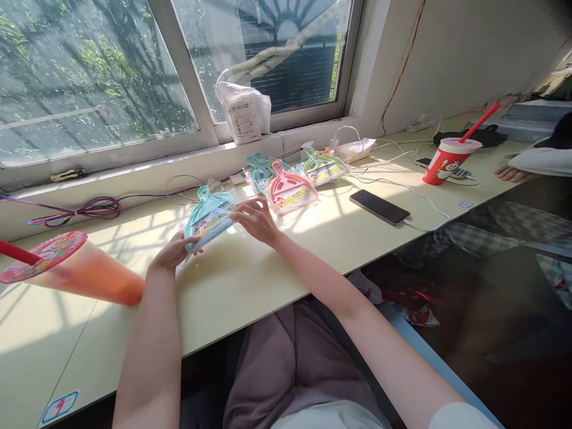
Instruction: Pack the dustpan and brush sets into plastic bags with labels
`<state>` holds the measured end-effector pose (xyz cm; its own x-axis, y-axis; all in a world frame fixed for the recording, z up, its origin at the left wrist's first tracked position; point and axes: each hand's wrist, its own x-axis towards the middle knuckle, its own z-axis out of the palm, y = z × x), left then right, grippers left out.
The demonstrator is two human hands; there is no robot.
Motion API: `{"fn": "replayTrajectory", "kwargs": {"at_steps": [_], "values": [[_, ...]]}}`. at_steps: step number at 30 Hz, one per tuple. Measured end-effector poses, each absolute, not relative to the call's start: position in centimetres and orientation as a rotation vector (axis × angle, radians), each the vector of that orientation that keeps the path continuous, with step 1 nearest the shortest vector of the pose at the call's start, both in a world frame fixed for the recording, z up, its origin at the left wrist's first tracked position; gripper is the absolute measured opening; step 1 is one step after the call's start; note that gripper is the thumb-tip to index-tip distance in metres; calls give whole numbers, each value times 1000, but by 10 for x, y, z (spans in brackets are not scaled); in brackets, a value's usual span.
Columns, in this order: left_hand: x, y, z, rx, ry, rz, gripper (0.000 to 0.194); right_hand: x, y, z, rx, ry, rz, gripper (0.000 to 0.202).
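Observation:
A small teal dustpan-and-brush set point(209, 213) in a clear plastic bag is lifted, tilted, just over the table. My left hand point(172, 250) grips its lower left corner, thumb on top. At the bag's right edge, the bent fingers of my right hand point(257, 219) pinch the plastic; the fingertips are partly hidden. Beyond my right hand lie more bagged sets: a pink dustpan set point(290, 190), a green dustpan set point(322, 165) and a teal dustpan set point(259, 170) partly behind the pink one.
A tall cup of orange drink point(98, 268) stands by my left forearm. To the right are a phone point(379, 206) on a cable and a red cup point(449, 164) with a straw. Coiled wires point(96, 210) run below the window. Another person's hand point(512, 173) rests at far right.

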<state>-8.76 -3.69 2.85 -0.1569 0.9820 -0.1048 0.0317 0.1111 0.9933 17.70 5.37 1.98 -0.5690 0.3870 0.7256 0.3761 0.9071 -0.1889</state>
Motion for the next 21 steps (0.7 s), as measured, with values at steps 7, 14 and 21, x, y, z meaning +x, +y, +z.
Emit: {"fn": "replayTrajectory", "kwargs": {"at_steps": [7, 14, 21], "values": [[-92, -33, 23, 1034, 1418, 1210, 43, 173, 51, 23, -662, -2159, 74, 25], [-84, -39, 34, 1138, 1348, 1222, 62, 159, 50, 21, -628, -1812, 531, 22], [-81, -40, 33, 1142, 1363, 1204, 77, 148, 56, 18, -599, -1461, 1489, 28]]}}
